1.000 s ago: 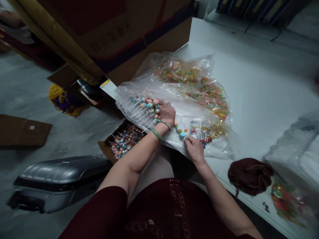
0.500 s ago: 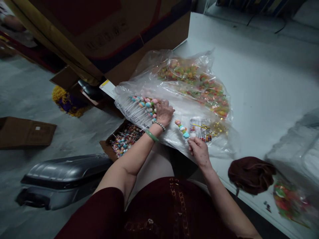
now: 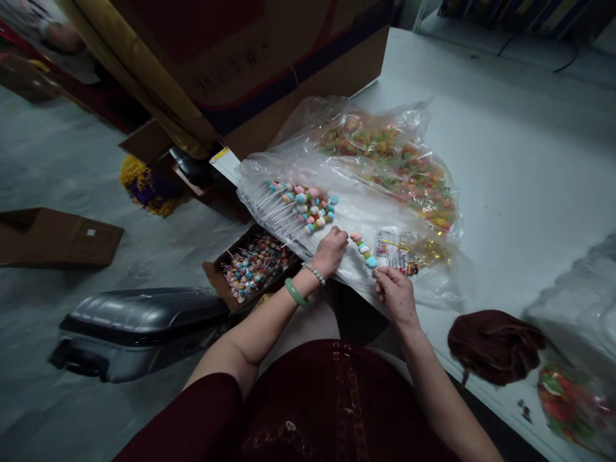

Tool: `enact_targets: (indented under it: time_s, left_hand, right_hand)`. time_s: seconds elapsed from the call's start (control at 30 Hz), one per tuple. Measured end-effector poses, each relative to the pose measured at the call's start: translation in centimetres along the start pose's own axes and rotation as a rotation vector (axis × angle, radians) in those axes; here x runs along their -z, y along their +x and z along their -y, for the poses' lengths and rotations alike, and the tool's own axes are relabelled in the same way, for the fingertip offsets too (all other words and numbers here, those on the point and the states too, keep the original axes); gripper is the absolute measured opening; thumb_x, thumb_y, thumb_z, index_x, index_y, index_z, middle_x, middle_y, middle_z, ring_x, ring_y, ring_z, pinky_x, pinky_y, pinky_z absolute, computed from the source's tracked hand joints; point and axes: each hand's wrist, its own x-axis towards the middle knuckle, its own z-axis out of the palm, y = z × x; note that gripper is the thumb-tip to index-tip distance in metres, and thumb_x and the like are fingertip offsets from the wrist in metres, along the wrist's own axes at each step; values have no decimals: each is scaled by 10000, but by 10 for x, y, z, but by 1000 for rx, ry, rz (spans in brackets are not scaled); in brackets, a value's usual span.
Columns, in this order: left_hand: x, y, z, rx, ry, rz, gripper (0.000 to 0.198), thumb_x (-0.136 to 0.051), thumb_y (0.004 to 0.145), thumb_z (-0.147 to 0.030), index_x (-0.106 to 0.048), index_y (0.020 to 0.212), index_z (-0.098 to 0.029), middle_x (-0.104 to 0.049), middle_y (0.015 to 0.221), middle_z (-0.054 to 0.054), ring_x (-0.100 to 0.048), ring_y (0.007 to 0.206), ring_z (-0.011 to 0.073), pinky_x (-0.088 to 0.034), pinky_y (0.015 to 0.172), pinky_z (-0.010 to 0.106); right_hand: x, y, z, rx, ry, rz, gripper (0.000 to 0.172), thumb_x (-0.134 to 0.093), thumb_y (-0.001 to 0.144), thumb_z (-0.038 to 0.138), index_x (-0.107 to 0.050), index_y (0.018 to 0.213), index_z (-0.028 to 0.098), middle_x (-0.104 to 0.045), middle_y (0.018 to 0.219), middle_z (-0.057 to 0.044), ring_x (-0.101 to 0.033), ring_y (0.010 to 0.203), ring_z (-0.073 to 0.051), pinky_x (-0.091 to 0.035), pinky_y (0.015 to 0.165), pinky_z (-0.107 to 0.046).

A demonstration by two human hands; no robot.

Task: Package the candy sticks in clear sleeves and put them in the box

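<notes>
Two hands are at the plastic bag (image 3: 351, 173): your right hand (image 3: 394, 294) pinches the stick end of one candy skewer (image 3: 364, 250), and your left hand (image 3: 331, 252) curls empty beside the candy row (image 3: 301, 205). It's light, the candy probably fragile; hold the stick.

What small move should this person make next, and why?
Probably the right hand should move the loose candy skewer over to the row of skewers on the plastic bag: it lies apart from that row, right at the hand's fingertips.
</notes>
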Motion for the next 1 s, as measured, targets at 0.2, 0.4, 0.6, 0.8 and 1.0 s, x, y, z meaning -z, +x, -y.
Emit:
enact_targets:
  time_s: [0.2, 0.4, 0.6, 0.8, 1.0]
  left_hand:
    - [-7, -6, 6, -146, 90, 75, 219, -426, 948, -215, -640, 981, -186, -575, 1052, 71, -573, 912, 154, -458, 829, 262]
    - [22, -20, 22, -15, 171, -148, 289, -402, 973, -306, -669, 1012, -202, -618, 1038, 90, -587, 925, 181, -438, 823, 281]
    - [28, -33, 7, 34, 167, -141, 298, -416, 976, -331, -674, 909, -197, -620, 883, 69, -579, 833, 177, -418, 761, 282]
    - [4, -37, -36, -123, 145, -21, 294, -395, 983, -298, -670, 926, -210, -627, 908, 73, -576, 885, 179, -419, 799, 288]
    - [-10, -40, -59, -102, 123, 85, 247, -417, 975, -267, -661, 962, -228, -635, 956, 59, -593, 908, 167, -424, 788, 281]
  right_hand:
    - [-1, 2, 0, -21, 25, -3, 249, -670, 719, 423, -596, 672, 189, -496, 464, 66, -371, 365, -68, -269, 369, -205]
    - [1, 3, -3, -21, 111, -12, 227, -686, 722, 396, -621, 725, 179, -505, 472, 64, -369, 372, -60, -265, 359, -187]
    - [23, -7, -2, 42, 93, -151, 228, -702, 742, 396, -631, 741, 180, -507, 501, 63, -385, 406, -63, -290, 365, -184]
    - [52, -29, -8, 58, 62, -236, 197, -708, 739, 366, -642, 763, 182, -490, 507, 61, -379, 415, -67, -283, 360, -184]
    - [67, -52, -23, -8, 119, -279, 219, -720, 707, 375, -648, 770, 179, -490, 494, 59, -386, 413, -69, -286, 353, -181]
